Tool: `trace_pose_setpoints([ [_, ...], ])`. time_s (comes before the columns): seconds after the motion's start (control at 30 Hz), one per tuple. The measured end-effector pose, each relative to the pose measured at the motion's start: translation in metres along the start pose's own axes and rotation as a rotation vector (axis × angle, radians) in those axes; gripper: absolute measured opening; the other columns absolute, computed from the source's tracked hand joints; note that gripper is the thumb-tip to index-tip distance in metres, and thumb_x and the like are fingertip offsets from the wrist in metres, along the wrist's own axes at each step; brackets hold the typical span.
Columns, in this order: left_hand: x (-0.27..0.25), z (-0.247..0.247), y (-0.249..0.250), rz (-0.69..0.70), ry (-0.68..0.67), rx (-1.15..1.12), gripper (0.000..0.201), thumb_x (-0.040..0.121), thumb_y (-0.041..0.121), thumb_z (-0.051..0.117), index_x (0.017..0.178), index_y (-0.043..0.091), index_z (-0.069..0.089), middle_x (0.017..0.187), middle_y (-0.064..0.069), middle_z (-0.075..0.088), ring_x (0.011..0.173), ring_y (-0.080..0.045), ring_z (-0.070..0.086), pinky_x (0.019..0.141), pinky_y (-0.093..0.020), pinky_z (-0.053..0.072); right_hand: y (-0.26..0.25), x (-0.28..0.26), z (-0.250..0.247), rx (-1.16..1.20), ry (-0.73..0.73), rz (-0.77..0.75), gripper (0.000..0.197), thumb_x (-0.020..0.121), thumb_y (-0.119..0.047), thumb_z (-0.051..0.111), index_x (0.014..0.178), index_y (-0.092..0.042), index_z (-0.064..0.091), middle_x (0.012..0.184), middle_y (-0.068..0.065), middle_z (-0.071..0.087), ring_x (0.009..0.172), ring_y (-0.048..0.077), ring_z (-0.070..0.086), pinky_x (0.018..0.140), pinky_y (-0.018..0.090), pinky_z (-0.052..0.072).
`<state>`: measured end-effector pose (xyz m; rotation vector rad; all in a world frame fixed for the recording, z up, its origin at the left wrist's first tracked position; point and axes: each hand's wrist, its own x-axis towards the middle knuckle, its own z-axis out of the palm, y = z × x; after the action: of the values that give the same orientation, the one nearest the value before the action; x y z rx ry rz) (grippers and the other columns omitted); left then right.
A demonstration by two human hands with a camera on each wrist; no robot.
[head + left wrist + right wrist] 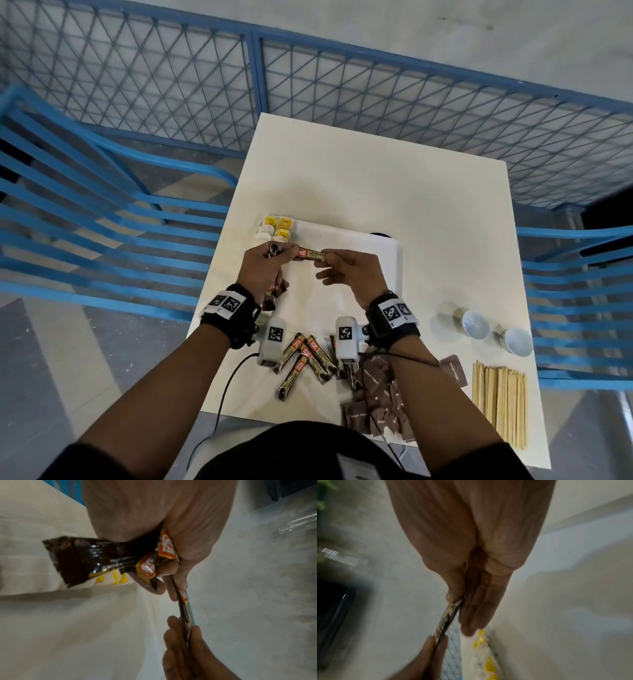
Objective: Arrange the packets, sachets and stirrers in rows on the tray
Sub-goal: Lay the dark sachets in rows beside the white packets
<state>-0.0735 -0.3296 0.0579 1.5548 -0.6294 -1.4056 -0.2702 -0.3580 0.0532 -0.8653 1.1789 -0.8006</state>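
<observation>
Brown sugar sachets [378, 401] and wooden stirrers [498, 404] lie nearest on the table [376, 178]. Above the white tray [387, 260], the left hand [265, 265] clutches a bunch of coffee sticks [102, 559] while both hands pinch one coffee stick [312, 255] by its ends, right hand [356, 270] fingers otherwise loosely extended

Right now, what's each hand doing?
Left hand: grips a bunch of coffee sticks, pinches one end of a stick.
Right hand: pinches that stick's other end.
</observation>
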Motion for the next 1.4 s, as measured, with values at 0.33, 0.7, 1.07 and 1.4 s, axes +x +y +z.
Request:
trace_pose_setpoints([
  [0.33,0.031,-0.010,0.000,-0.021,0.097,0.040,0.011,0.089,0.018,0.077,0.097,0.010,0.078,0.068,-0.007,0.068,0.038,-0.019,0.037,0.046,-0.030,0.048,0.011,0.038,0.016,-0.916,0.062,-0.510,0.024,0.083,-0.016,0.077,0.106,-0.021,0.075,0.096,-0.002,0.058,0.094,0.015,0.050,0.083,0.012,0.033],
  [0.7,0.064,-0.036,0.002,-0.255,0.122,-0.067,0.036,0.087,0.041,0.078,0.084,0.009,0.062,0.054,0.004,0.046,0.042,-0.018,0.035,0.048,-0.028,0.038,0.031,0.115,0.014,-0.877,0.271,-0.184,0.026,0.081,-0.002,0.075,0.105,-0.011,0.070,0.100,0.009,0.067,0.101,0.029,0.057,0.076,0.014,0.029],
  [1.07,0.088,-0.046,0.012,-0.422,-0.005,-0.253,0.008,0.092,0.012,0.058,0.086,0.012,0.053,0.065,-0.003,0.040,0.042,-0.016,0.030,0.046,-0.026,0.029,0.049,0.135,0.028,-1.076,0.437,-0.258,0.044,0.066,-0.016,0.078,0.108,-0.023,0.070,0.110,0.010,0.054,0.099,0.033,0.051,0.077,0.038,0.047],
  [1.4,0.089,-0.046,0.011,-0.473,-0.111,-0.332,0.012,0.093,0.003,0.047,0.103,0.006,0.053,0.070,-0.006,0.045,0.049,-0.019,0.041,0.051,-0.028,0.037,0.049,0.146,0.031,-1.013,0.405,-0.206,0.030,0.072,-0.021,0.078,0.101,-0.021,0.069,0.108,0.007,0.056,0.102,0.032,0.051,0.080,0.042,0.049],
])
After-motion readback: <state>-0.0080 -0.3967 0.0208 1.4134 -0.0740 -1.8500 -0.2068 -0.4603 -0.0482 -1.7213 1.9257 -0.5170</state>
